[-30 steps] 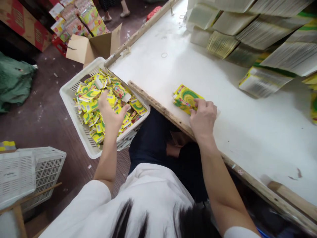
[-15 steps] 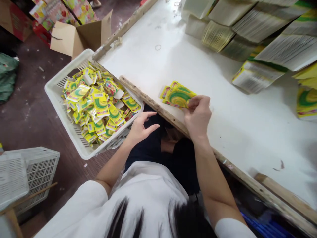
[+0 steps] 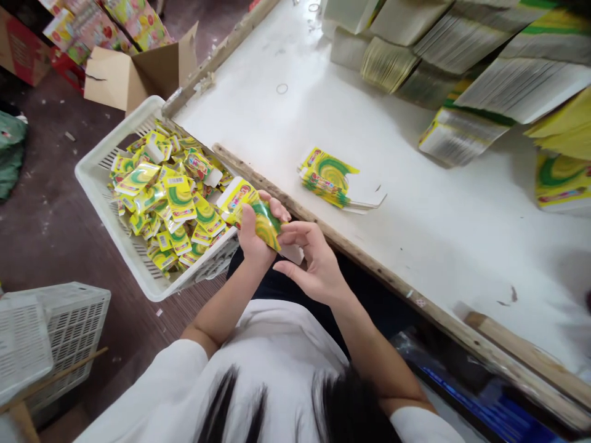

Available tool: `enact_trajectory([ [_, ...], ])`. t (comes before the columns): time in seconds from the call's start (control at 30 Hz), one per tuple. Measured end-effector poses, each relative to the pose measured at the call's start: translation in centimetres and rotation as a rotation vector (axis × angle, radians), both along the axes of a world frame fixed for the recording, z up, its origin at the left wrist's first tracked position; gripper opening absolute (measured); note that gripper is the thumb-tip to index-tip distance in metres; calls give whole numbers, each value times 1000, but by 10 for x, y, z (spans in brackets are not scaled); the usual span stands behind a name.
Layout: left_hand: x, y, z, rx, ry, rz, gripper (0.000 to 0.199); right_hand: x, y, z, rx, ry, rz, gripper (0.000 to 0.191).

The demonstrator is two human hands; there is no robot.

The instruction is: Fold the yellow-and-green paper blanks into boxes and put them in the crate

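Note:
My left hand (image 3: 258, 237) is wrapped round a small yellow-and-green printed carton (image 3: 263, 218), with its thumb across the near side. A white flap sticks out at the carton's upper left end. At the opposite end, my right hand (image 3: 314, 261) touches the carton with its fingertips. Its thumb and fingers are apart, and another white flap (image 3: 294, 253) shows between them. On the white table lies a small pile of flat cartons (image 3: 327, 175) of the same print, with white flaps pointing right. Left of my hands, a white plastic basket (image 3: 154, 290) holds many such cartons.
Tall stacks of flat cartons (image 3: 503, 80) stand at the table's far right. A wooden strip (image 3: 332, 237) edges the white table (image 3: 415, 246). An open cardboard box (image 3: 133, 77) sits behind the basket. White crates (image 3: 69, 326) are at lower left on the floor.
My right hand has left the pile on the table and come to my left hand. My left hand, empty before, now holds a carton. The view has shifted slightly.

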State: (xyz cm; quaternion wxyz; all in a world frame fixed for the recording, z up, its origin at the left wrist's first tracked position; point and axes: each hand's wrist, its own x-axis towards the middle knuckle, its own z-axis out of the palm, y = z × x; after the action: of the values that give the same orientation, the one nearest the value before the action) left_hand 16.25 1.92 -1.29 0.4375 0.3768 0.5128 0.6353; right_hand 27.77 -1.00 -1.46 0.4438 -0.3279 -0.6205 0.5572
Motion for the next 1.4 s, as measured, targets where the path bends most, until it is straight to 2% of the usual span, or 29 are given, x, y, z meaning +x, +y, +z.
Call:
enact_trajectory([
  [0.13, 2, -5, -4, 45, -127, 20, 56, -4, -6, -3, -14, -36, -32, 49],
  [0.2, 2, -9, -11, 9, -109, -38, 67, -6, -6, -8, -97, -41, -104, 49],
  [0.3, -1, -15, -20, -13, -32, -159, 81, -2, -3, -14, -190, 16, -266, 40],
  [0.37, -3, -17, -25, -10, 10, -149, 70, 1, 0, -17, -183, 25, -325, 29],
  [0.47, -6, -18, -30, -23, 35, -11, 42, 3, 1, -20, -140, -14, -317, 16],
  [0.57, -13, -15, -33, -36, 41, -6, 34, 8, 3, -22, -76, -57, -355, 14],
  [0.63, -21, -13, -27, -33, 78, -67, 36, 17, 5, -17, 6, -124, -427, 3],
  [0.67, -26, -13, -20, -20, 108, -85, 38, 23, 7, -13, 63, -182, -476, 5],
  [0.77, -43, -17, 13, 65, 301, -60, 50, 39, 11, 4, 270, -423, -608, 19],
  [0.83, -49, -21, 38, 112, 541, -70, 68, 42, 13, 14, 378, -551, -591, 24],
  [0.9, -49, -23, 53, 143, 766, -179, 89, 38, 14, 20, 458, -599, -484, 25],
  [0.97, -45, -22, 54, 149, 937, -359, 97, 32, 13, 20, 522, -597, -381, 26],
  [1.03, -41, -19, 43, 112, 1021, -507, 83, 29, 11, 18, 566, -595, -342, 28],
  [1.1, -38, -17, 28, 50, 1041, -525, 63, 31, 10, 15, 554, -578, -410, 28],
  [1.17, -36, -16, 17, 18, 1046, -451, 59, 35, 10, 12, 504, -478, -551, 53],
  [1.23, -33, -17, 11, 47, 1043, -406, 66, 37, 11, 10, 414, -315, -613, 76],
  [1.27, -31, -18, 9, 73, 1031, -407, 71, 36, 12, 10, 351, -242, -578, 73],
  [1.4, -27, -21, 7, 129, 968, -445, 83, 27, 12, 10, 53, -118, -307, 42],
])
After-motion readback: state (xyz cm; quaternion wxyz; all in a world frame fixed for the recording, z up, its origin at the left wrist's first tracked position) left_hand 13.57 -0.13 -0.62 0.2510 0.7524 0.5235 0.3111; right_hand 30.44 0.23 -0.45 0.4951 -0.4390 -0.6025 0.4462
